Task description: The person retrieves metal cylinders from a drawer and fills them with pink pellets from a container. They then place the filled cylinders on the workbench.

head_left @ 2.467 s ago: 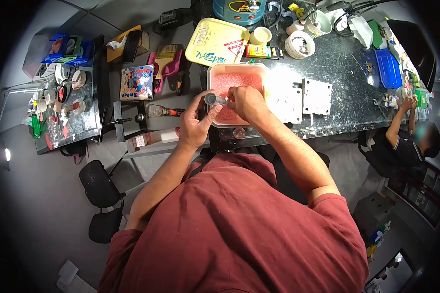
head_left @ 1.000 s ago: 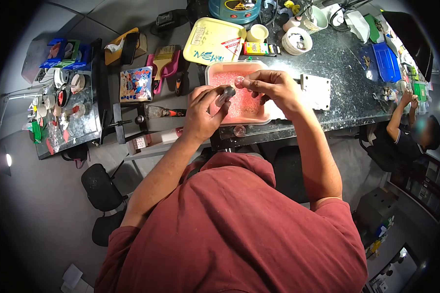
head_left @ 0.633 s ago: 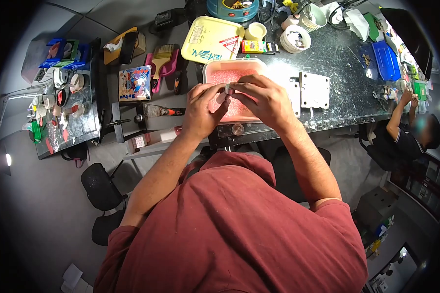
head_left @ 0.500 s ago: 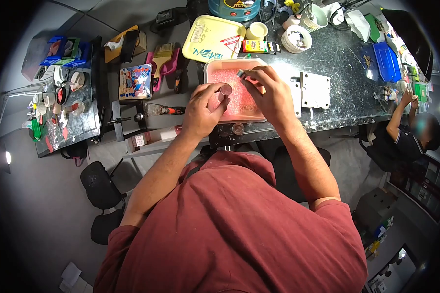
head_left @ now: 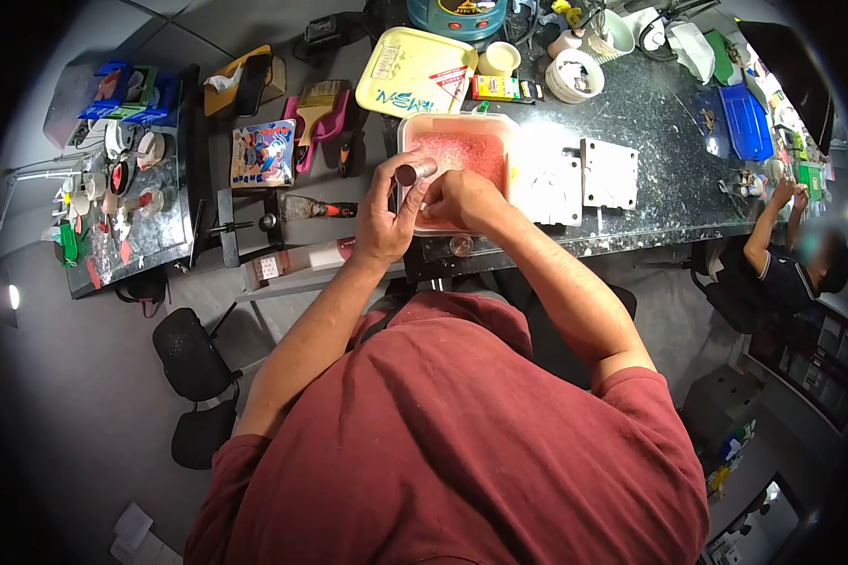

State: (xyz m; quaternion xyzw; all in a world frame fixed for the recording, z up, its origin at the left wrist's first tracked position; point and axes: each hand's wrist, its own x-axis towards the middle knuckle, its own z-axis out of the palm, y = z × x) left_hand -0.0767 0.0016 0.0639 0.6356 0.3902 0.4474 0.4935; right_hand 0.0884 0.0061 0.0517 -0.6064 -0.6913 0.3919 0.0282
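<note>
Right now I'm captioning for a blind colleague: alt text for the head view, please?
A person's left hand holds a cylinder over a tub of pink granules, right hand close beside it; two pale slabs lie on the dark worktop.

At the far edge of the desk, near its far left corner, the blue-green machine bears a yellow-on-dark emblem with the letters "JINT"; any letters after these cannot be made out. On the yellow lid, by the desk's left edge, large blue-green handwriting seems to include an "M" and an "S", but the whole cannot be read surely. The lid's red-and-white triangular label and pale rectangular label carry print too small to read. So does the yellow, red and green box just beside the lid.
</note>
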